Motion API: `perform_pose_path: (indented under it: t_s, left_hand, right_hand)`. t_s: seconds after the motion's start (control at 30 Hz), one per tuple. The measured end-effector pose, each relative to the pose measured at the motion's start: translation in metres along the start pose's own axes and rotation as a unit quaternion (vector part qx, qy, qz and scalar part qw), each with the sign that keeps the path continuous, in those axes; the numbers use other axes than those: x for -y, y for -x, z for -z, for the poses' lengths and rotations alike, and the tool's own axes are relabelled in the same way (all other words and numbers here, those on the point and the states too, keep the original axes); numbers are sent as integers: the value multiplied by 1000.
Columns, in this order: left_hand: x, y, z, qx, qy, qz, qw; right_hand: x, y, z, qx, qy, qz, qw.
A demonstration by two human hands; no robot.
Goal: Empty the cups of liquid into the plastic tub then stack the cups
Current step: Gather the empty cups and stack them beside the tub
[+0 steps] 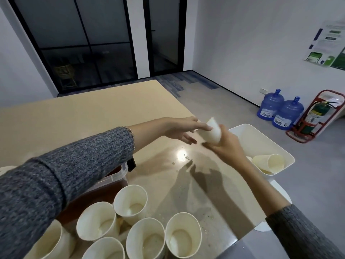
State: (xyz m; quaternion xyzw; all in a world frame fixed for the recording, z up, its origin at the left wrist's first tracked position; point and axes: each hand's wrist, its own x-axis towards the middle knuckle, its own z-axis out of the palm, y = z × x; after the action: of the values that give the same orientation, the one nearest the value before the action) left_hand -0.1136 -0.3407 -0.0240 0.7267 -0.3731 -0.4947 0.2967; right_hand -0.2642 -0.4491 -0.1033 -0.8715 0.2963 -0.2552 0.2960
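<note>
My right hand [223,144] grips a white paper cup [212,132] from below, tilted, above the far right part of the beige table [93,113]. My left hand [182,128] reaches across with straight fingers, and its fingertips touch the cup's side. The clear plastic tub [116,175] with brown liquid [84,208] sits under my left sleeve, mostly hidden. Several empty white cups [130,201] stand upright in a cluster at the table's near edge, next to the tub. More cups [268,162] lie nested on their side inside a white bin [249,126] at the right.
Small drops of liquid [186,157] lie on the table below my hands. On the floor at the right stand two blue water jugs [280,111] and a fire extinguisher in a red stand [317,116]. Glass doors are at the back.
</note>
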Motion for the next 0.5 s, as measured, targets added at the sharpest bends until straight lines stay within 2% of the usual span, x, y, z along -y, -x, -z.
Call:
perform_pose_path:
  t_s: [0.1, 0.13, 0.23, 0.3, 0.37, 0.5]
  left_hand:
    - [-3, 1, 2, -28, -76, -25, 996]
    - [-2, 3, 4, -22, -95, -26, 995]
    - [5, 10, 9, -12, -132, -11, 991]
    - [11, 14, 14, -19, -162, -10, 987]
    - [15, 19, 19, -21, -175, -8, 984]
    - [24, 27, 27, -25, -197, -4, 980]
  right_hand:
    - [-38, -7, 32, -131, 63, -108, 983]
    - [-56, -9, 41, -135, 83, -142, 977]
    - [-106, -9, 54, -66, 168, -228, 957]
    - [-126, -5, 52, -66, 202, -264, 941]
    - [-132, -3, 49, -86, 205, -268, 937]
    - [-120, -7, 49, -67, 168, -243, 953]
